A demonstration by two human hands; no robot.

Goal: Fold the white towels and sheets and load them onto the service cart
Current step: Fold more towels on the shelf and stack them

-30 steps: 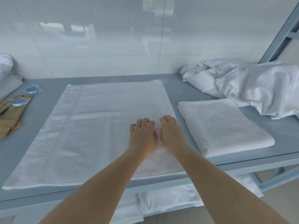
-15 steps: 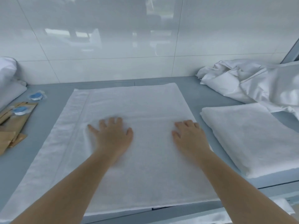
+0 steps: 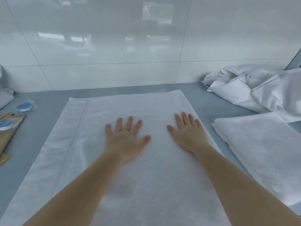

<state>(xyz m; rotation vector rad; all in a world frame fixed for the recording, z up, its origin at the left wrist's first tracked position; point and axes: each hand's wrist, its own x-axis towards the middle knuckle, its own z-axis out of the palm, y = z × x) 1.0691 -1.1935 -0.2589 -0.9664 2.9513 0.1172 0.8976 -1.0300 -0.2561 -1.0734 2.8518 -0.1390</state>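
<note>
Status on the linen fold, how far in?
Early. Done: one folded towel lies at the right. In hand: the left hand and right hand press flat, apart, on a spread towel that appears part-folded. Left: finishing that fold, then the crumpled sheets at back right. Loading cannot be judged from this view.

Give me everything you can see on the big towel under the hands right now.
The big towel is white terry-like cloth, spread flat on the grey-blue table, with a lengthwise seam or layer edge down its left side. The left hand and right hand press on it, palms down, fingers straight. Its near edge runs out of frame.
</note>
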